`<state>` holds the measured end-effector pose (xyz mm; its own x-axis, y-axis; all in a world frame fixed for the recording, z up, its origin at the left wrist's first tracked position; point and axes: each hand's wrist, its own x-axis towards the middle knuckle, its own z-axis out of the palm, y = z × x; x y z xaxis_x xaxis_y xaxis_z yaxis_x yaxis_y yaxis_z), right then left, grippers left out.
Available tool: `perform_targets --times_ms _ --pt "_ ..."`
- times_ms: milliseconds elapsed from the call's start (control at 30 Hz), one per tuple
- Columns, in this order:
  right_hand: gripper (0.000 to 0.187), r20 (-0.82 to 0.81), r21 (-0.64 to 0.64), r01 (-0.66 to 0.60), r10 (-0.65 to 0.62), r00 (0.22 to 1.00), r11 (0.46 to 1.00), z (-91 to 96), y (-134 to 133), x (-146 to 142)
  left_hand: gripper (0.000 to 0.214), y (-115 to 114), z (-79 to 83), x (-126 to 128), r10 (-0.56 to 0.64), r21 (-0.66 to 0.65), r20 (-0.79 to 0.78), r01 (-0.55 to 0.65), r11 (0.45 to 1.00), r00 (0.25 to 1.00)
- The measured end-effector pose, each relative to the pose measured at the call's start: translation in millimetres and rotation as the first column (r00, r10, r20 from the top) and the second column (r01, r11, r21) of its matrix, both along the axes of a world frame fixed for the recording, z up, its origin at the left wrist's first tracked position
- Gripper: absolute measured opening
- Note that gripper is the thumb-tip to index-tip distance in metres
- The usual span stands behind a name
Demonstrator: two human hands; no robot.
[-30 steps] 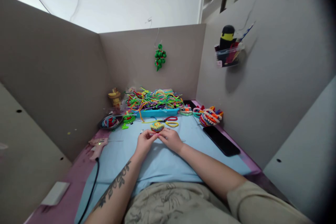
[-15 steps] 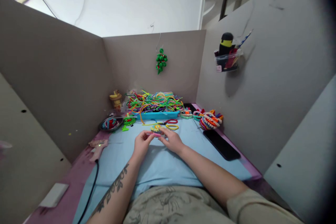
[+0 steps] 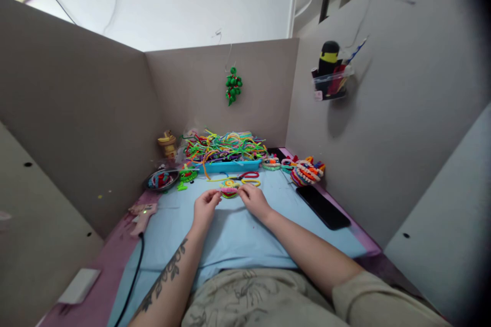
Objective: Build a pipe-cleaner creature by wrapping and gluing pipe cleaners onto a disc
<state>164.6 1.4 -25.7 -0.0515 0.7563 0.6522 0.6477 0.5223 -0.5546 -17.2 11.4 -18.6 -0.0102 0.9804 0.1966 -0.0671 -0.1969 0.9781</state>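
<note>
A small round coiled piece (image 3: 229,189) of pink, green and yellow pipe cleaner lies on the light blue mat (image 3: 230,235). My left hand (image 3: 205,206) pinches its left side with closed fingers. My right hand (image 3: 253,199) pinches its right side the same way. Just behind the piece lie red and yellow pipe-cleaner loops (image 3: 250,179). A blue tray (image 3: 230,165) heaped with several coloured pipe cleaners stands further back.
Grey partition walls enclose the desk on three sides. A black phone (image 3: 322,206) lies at the right, finished coloured coils (image 3: 306,170) behind it. A metal bowl (image 3: 161,179) and a pink glue gun (image 3: 141,214) with its black cord sit at the left. A green ornament (image 3: 233,85) hangs on the back wall.
Both hands have slid slightly away from me with the coiled piece, and the thumbs have shifted on it. The camera view moved a little.
</note>
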Motion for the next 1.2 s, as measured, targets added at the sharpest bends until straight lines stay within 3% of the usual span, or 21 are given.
perform_targets --times_ms 200,433,933,1033,1133,1200 --pt "0.014 -0.004 0.028 -0.005 0.005 1.0 1.0 -1.8 0.4 -3.5 0.033 -5.5 4.2 2.9 -0.037 -0.031 0.059 0.039 0.999 0.998" --pt "0.013 0.016 0.047 0.046 -0.047 0.999 0.998 -4.1 0.4 -4.3 0.038 -9.2 9.2 3.2 -0.022 -0.003 -0.003 0.022 1.0 1.0" --pt "0.009 0.102 0.075 0.082 -0.089 0.991 0.994 -3.7 -3.3 -6.3 0.039 -7.8 5.3 4.4 -0.045 0.01 0.05 0.044 0.999 0.998" --pt "0.004 0.095 0.044 0.044 -0.048 0.994 0.998 -1.3 -6.1 -8.2 0.037 -6.1 3.7 3.0 -0.01 0.044 0.021 0.009 0.999 1.0" --pt "0.016 0.094 -0.007 -0.043 0.043 0.995 0.999 0.6 -8.8 -8.7 0.033 -4.4 2.2 0.9 0.021 0.074 0.006 -0.022 0.997 1.0" --pt "0.015 0.11 -0.027 -0.073 0.076 0.991 0.997 0.8 -9.4 -8.3 0.031 -3.2 1.5 -0.3 0.039 0.09 0.003 -0.039 0.995 0.999"
